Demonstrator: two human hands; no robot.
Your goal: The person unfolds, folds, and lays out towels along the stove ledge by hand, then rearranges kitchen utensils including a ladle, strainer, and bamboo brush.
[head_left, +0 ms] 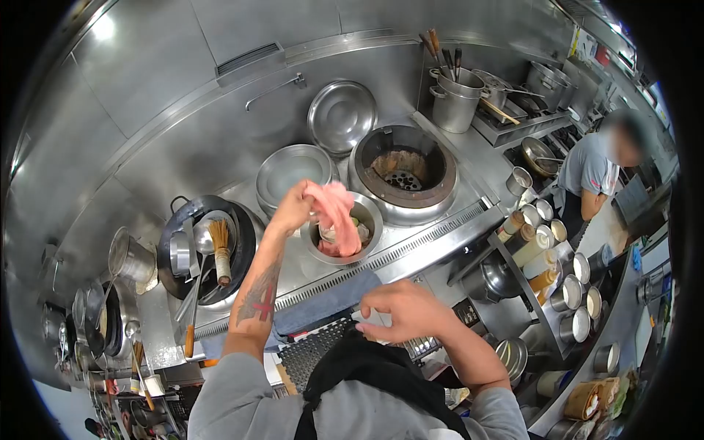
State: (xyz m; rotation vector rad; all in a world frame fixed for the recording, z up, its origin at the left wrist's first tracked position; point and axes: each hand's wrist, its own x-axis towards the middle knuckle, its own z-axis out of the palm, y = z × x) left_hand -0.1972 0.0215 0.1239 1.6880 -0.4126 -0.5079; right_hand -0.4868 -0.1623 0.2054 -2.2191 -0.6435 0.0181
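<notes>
My left hand [292,210] is closed on a limp pink cloth [336,213], lifted by its upper edge. The cloth's lower end hangs into a round metal bowl [375,236] on the steel counter. Some pale and greenish stuff shows in the bowl beside the cloth, too small to name. My right hand [400,312] is in front of my body, below the counter edge. Its fingers are bent and apart, with nothing visible in them.
Behind the bowl is a wide metal pan [295,176]; a round burner well [403,172] lies to its right. A black wok [176,268] with ladle and brush stands left. Bottles and metal tubs [568,293] line the right. A co-worker [587,165] stands far right.
</notes>
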